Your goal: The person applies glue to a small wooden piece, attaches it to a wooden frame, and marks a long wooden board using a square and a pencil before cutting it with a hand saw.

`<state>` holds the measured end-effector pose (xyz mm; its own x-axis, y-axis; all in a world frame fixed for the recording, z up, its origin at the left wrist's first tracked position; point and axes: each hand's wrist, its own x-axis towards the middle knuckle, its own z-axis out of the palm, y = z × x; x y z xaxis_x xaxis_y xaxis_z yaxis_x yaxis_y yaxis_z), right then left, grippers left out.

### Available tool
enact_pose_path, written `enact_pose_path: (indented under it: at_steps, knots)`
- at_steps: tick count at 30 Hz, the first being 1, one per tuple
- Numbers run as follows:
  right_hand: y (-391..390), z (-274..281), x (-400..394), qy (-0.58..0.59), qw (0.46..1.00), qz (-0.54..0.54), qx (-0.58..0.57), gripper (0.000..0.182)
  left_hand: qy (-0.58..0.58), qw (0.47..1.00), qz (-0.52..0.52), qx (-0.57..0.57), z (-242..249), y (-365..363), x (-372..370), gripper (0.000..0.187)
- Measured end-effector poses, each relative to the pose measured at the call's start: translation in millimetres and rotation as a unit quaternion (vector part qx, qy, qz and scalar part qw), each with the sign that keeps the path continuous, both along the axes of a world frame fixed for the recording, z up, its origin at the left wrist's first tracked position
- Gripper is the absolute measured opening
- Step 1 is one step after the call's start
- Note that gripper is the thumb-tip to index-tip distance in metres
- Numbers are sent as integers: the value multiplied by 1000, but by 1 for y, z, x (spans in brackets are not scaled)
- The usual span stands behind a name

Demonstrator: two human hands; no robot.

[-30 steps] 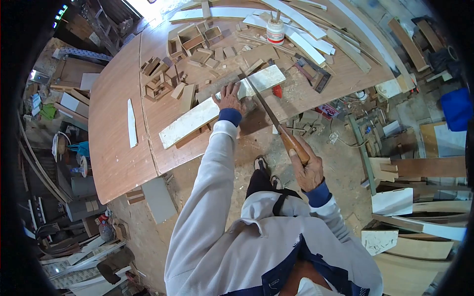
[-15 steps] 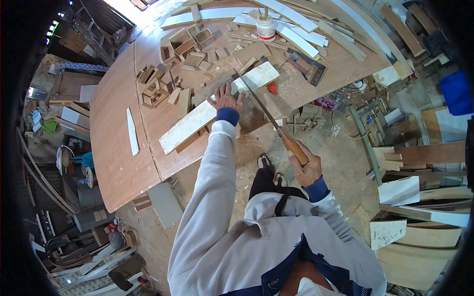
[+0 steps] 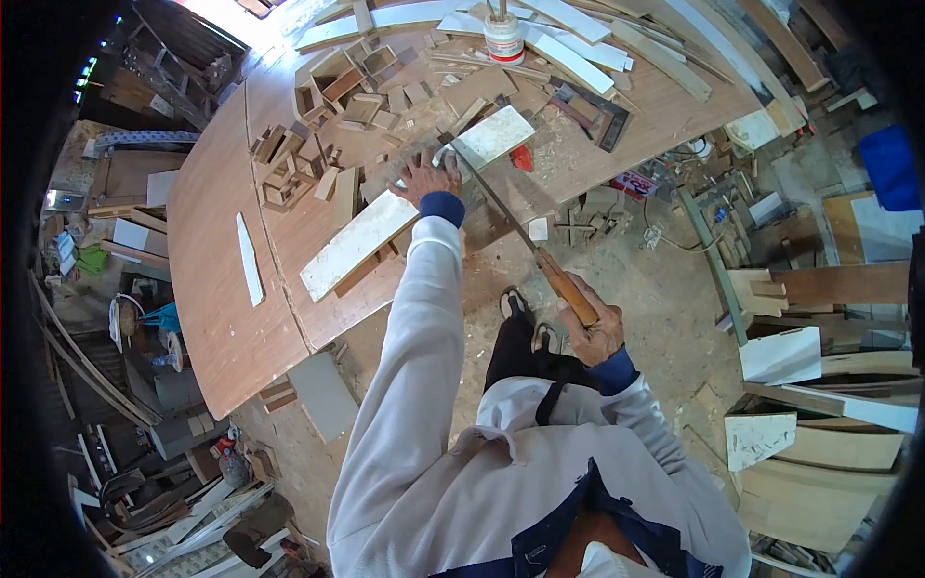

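A long white-faced board (image 3: pixel 361 241) lies at a slant near the table's front edge, raised on wood beneath it. My left hand (image 3: pixel 427 183) rests on top of it with fingers spread. Wrapped round the wooden handle of a handsaw (image 3: pixel 566 286) is my right hand (image 3: pixel 597 332), off the table edge near my body. The saw's thin blade crosses the board to the right of my left hand, its tip on the far side. I cannot make out how deep any cut is. A small red object (image 3: pixel 521 157) sits beside the board's right part.
The wooden table (image 3: pixel 217 289) holds small wooden box frames (image 3: pixel 342 82), offcuts, a white tub (image 3: pixel 504 40), a dark square-shaped tool (image 3: pixel 609 130) and a narrow white strip (image 3: pixel 250 258). Planks and panels (image 3: pixel 819 443) stack at the right. Scraps lie on the floor.
The handsaw has slid back toward my body across the board, with my right hand drawn back slightly. My left hand stays on the board. The whole view has shifted a little.
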<state>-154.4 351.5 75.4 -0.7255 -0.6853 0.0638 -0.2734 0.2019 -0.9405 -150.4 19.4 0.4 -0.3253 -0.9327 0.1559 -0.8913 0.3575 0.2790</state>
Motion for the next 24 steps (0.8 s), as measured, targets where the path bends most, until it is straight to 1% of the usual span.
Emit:
enact_pose_path:
  at_steps: [4,7,12,13,15,18,21,23,24]
  knots:
    - [2,1,4,33,999,-6,-10,39,-10,1000,16,19,4,0,-2,41]
    - [7,0,7,10,1000,10,4,40,-7,999,31,22,8,0,-5,40]
    - [9,7,7,39,998,23,54,46,-22,998,40,42,5,-10,-9,42]
    - [9,5,7,39,998,20,54,46,-20,997,58,41,1,-14,-11,40]
    - [9,1,7,102,993,26,55,50,-18,996,73,39,-2,-19,-14,38]
    - [8,2,9,102,993,27,45,51,-20,994,89,58,0,-18,-15,39]
    - [-1,-1,9,66,996,31,52,50,-16,997,78,25,1,-15,-13,39]
    - [-10,2,8,71,995,28,57,50,-19,997,69,33,1,-15,-12,49]
    - [-14,4,7,80,994,28,63,50,-22,997,67,32,0,-15,-12,49]
